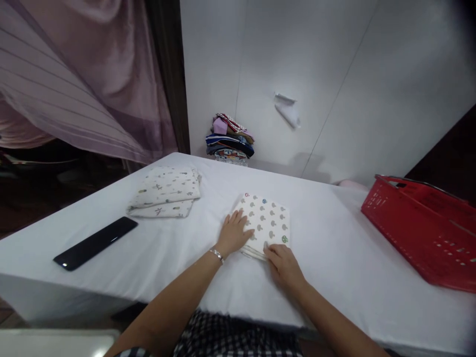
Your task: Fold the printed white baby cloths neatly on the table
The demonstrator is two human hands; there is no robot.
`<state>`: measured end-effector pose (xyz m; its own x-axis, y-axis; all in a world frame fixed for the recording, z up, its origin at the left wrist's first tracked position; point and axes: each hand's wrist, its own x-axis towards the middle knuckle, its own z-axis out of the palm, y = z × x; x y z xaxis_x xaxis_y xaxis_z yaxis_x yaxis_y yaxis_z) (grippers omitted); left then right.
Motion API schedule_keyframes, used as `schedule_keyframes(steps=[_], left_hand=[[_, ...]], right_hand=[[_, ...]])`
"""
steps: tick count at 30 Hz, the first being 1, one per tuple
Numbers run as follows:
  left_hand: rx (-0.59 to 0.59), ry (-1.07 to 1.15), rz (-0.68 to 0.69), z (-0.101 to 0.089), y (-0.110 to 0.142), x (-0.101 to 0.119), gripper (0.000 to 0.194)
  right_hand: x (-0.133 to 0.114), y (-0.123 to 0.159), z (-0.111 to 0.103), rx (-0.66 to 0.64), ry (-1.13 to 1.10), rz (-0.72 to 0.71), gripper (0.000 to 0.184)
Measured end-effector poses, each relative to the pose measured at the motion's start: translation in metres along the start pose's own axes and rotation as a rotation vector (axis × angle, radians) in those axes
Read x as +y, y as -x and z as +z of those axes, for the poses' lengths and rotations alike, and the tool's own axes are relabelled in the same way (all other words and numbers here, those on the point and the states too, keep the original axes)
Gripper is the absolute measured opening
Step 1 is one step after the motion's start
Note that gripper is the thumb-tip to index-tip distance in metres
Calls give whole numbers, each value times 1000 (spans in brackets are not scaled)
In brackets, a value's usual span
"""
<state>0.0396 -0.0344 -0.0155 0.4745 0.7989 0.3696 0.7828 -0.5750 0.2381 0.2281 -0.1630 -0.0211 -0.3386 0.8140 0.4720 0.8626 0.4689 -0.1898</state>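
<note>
A small folded cloth, white with grey mushroom prints and a few coloured ones, lies on the white-covered table in front of me. My left hand rests on the cloth's left side, fingers stretched out and thumb apart, with a silver bracelet at the wrist. At the near right corner, the fingers of my right hand are bent together on the cloth's edge; their undersides are hidden. Farther left sits another folded cloth, whitish with plant prints, and neither hand touches it.
A long black glossy object lies near the table's left front edge. The red plastic basket stands at the right. Behind the table is a stack of folded fabrics against the white wall. Pink curtain-like fabric hangs at the left.
</note>
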Motion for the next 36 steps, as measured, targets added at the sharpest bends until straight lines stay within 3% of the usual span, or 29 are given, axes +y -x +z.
schedule_keyframes(steps=[4, 7, 9, 12, 15, 18, 20, 27, 36], left_hand=[[-46, -38, -29, 14, 3, -8, 57], [-52, -40, -29, 13, 4, -8, 57], [-55, -39, -38, 11, 4, -7, 57], [-56, -39, -46, 10, 4, -6, 57], [-67, -34, -51, 11, 4, -6, 57], [-92, -31, -59, 11, 3, -6, 58], [-108, -30, -67, 10, 2, -5, 59], [-109, -8, -65, 10, 2, -5, 58], [-115, -13, -86, 9, 2, -4, 61]], right_hand=[[1, -17, -16, -2, -104, 68, 25], [10, -61, -26, 108, -89, 83, 32], [17, -101, -25, 105, -58, 87, 41], [28, -158, -8, -22, 0, 154, 54], [40, -193, 24, -226, 51, 206, 63], [52, -200, 56, -454, 68, 233, 66], [59, -198, 68, -515, 61, 233, 67], [58, -209, 66, -542, 6, 266, 67], [51, -218, 83, -542, -4, 231, 67]])
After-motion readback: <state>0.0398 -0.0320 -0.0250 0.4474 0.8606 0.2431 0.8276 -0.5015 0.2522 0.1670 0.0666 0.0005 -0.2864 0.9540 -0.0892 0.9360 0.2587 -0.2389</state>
